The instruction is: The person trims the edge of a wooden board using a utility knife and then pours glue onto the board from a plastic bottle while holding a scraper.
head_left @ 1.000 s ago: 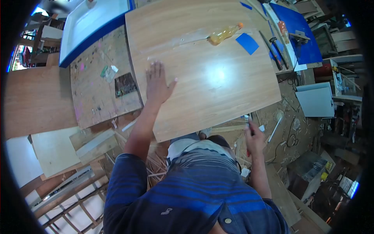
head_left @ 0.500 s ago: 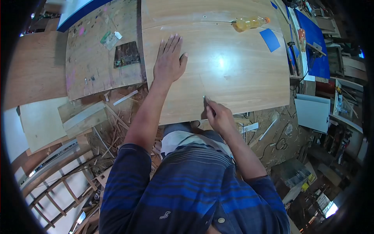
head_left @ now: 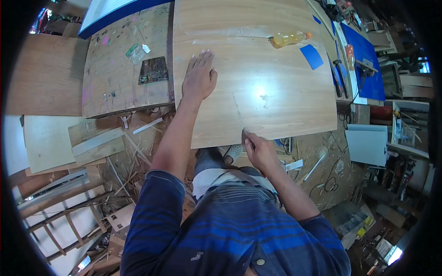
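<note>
A large light wood panel (head_left: 221, 110) lies in front of me. My left hand (head_left: 199, 80) rests flat on its left part, fingers stretched out and slightly apart. Near the panel's front edge, my right hand (head_left: 260, 149) is closed around a small dark tool (head_left: 246, 134), whose tip is at the wood; its exact kind is hard to make out. A thin dark line (head_left: 236, 105) runs on the surface just beyond the tip. Farther back lie a bottle of yellowish liquid (head_left: 290, 38) and a blue piece (head_left: 312, 57).
A stained workbench (head_left: 124, 83) adjoins the panel on the left, with a dark plate (head_left: 153, 70) on it. Tools with dark handles (head_left: 340, 78) and a blue board (head_left: 366, 64) are at the right. Wood strips (head_left: 148, 125) and offcuts litter the floor.
My right hand has come from beside the panel onto its front part, then slid slightly toward me with the tool. My left hand stays flat on the wood.
</note>
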A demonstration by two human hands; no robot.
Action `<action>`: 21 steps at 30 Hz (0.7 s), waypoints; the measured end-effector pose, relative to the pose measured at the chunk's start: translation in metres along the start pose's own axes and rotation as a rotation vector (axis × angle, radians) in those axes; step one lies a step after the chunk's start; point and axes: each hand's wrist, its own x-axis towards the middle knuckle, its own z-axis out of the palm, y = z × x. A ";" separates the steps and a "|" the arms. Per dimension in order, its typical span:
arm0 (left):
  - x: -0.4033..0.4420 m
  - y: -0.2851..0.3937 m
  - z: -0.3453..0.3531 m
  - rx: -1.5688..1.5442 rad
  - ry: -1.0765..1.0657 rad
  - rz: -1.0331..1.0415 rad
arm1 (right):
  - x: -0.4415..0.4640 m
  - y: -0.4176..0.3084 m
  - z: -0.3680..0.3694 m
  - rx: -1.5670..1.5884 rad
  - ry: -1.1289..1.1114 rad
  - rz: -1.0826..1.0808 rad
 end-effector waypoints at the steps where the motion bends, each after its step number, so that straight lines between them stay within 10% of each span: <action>1: 0.004 -0.001 -0.001 0.012 0.018 0.007 | -0.004 0.000 -0.002 0.013 -0.012 0.009; 21: 0.002 -0.002 0.006 0.023 0.081 -0.002 | 0.010 0.005 -0.005 0.026 -0.011 0.004</action>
